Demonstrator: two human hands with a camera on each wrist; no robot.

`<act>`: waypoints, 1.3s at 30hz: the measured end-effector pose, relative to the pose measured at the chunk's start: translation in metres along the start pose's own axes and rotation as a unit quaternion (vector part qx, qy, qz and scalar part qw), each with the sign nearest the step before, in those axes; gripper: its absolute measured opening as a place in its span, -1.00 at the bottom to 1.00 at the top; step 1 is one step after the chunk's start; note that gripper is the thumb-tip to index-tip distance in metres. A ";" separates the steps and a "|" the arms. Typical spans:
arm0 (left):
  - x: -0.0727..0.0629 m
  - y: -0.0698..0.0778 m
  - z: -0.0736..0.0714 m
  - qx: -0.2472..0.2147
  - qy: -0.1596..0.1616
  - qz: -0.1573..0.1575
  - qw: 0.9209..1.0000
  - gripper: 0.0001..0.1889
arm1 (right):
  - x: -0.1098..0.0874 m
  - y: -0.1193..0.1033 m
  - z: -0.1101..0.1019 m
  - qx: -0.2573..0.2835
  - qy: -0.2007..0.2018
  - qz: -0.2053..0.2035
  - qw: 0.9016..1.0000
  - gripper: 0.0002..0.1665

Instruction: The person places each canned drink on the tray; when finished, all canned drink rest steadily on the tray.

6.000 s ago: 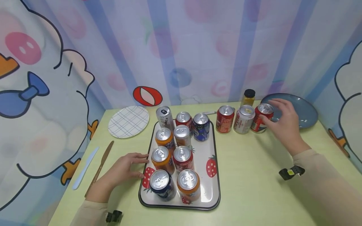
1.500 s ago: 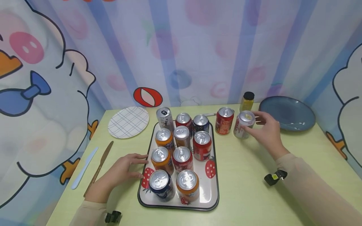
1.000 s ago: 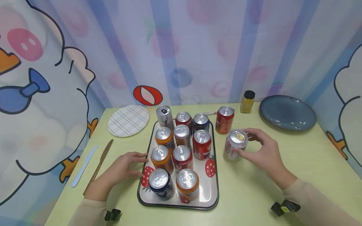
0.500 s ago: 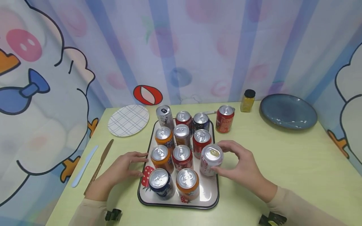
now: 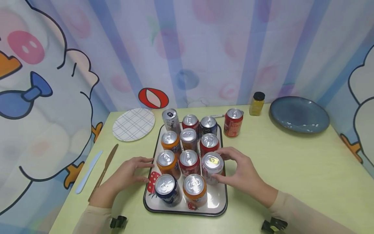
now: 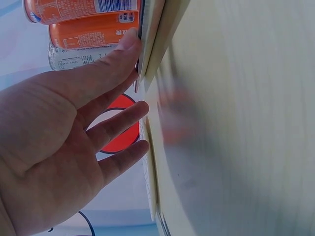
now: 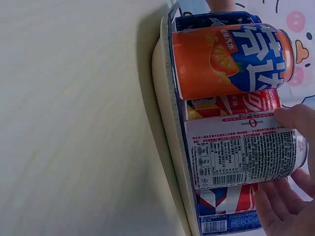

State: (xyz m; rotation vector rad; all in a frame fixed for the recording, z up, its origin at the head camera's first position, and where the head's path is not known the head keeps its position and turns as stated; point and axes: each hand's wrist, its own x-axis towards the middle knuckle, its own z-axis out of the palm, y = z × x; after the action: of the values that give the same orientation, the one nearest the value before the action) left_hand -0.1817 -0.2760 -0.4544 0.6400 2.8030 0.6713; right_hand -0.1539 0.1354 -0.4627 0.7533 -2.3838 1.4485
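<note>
My right hand holds a silver-white soda can between thumb and fingers, upright at the tray's right side. In the right wrist view, that can has its base right at the tray surface, between an orange soda can and a red one. My left hand rests with loosely extended fingers at the left rim of the strawberry-print tray; in the left wrist view its thumb touches the rim. Several orange, red, dark blue and silver cans stand upright on the tray.
Behind the tray's right corner stands a red can on the table, beside a yellow jar with black lid and a blue-grey plate. Leftward are a checked plate, a pale blue knife and a brown knife.
A red can went from the table onto the tray. My right hand then gripped the silver-white can and carried it left and nearer, onto the tray's right side. The left hand stayed put.
</note>
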 end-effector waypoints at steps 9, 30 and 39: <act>-0.001 0.000 -0.002 0.001 0.002 0.006 1.000 -0.45 | 0.000 0.009 -0.021 -0.010 -0.046 0.007 0.999 -0.19; 0.001 -0.002 -0.003 -0.006 -0.006 -0.004 1.000 -0.48 | 0.065 0.088 -0.078 -0.045 0.125 0.127 0.983 -0.20; 0.001 -0.002 -0.003 -0.008 -0.003 -0.006 1.000 -0.48 | 0.093 0.097 -0.077 -0.035 0.093 0.143 0.985 -0.08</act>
State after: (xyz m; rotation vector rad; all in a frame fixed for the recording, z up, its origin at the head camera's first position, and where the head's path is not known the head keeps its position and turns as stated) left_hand -0.1840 -0.2781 -0.4529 0.6222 2.7901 0.6881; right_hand -0.2889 0.2116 -0.4553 0.2517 -2.4549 1.4547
